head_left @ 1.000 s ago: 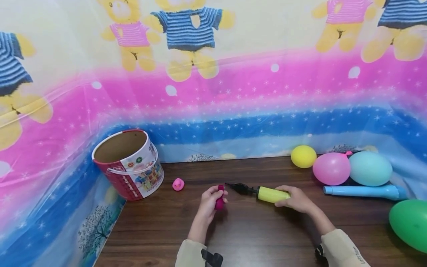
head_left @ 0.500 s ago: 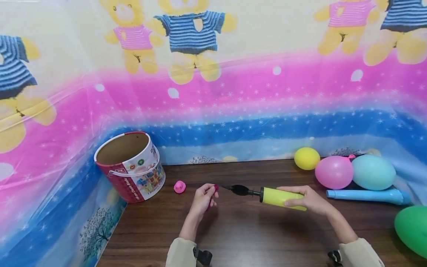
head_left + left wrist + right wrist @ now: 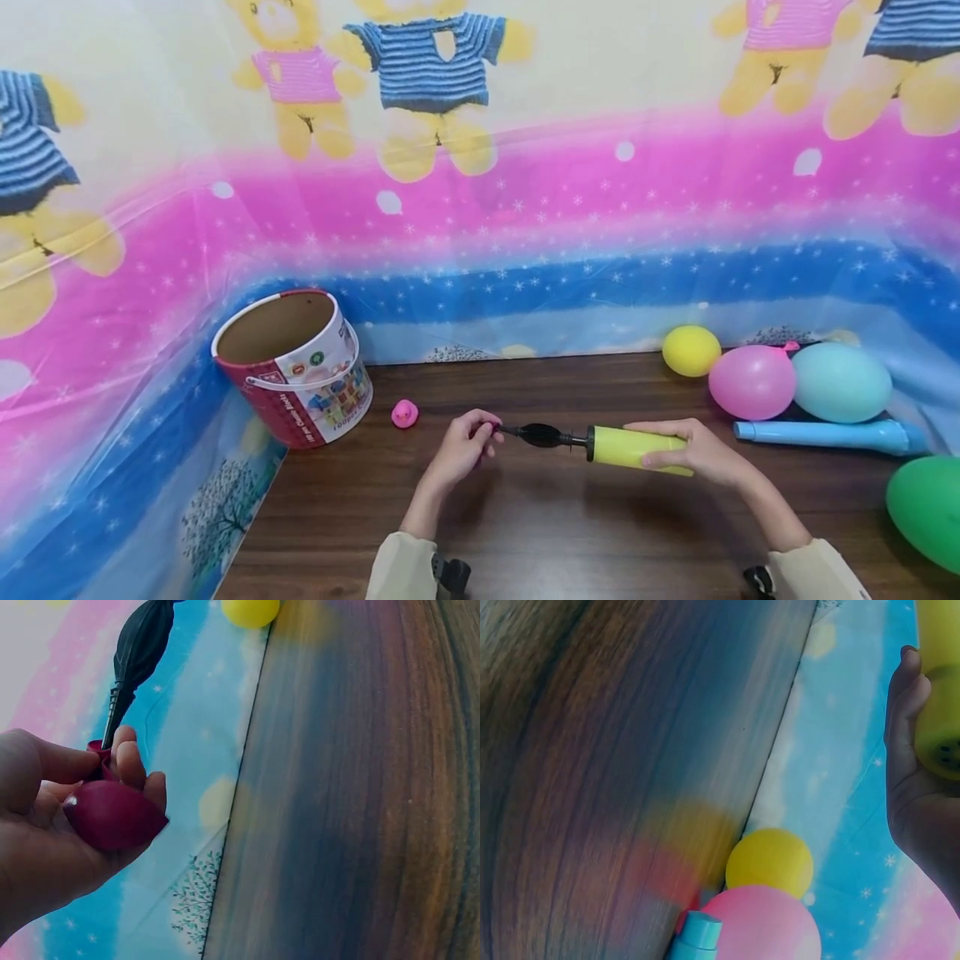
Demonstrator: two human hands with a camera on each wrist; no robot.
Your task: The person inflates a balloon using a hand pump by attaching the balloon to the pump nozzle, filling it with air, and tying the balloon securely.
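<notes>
Between thumb and fingers my left hand pinches the neck of a dark magenta, uninflated balloon. In the left wrist view the black nozzle tip of a balloon pump stands in the mouth of the balloon, whose limp body hangs over the fingers. My right hand grips the pump's yellow-green barrel near its rear end. The pump lies almost level over the table, pointing left. The right wrist view shows the barrel's rounded end with small holes, the fingers wrapped round it.
On the brown table, a printed bucket stands at the left beside a pink toy duck. At right lie yellow, pink, light blue and green balloons, plus a blue tube. A printed cloth hangs behind.
My left hand has shifted slightly left and turned, bringing the balloon's neck to the pump. The right hand has moved the pump a little right; the nozzle tip is now in the balloon's mouth.
</notes>
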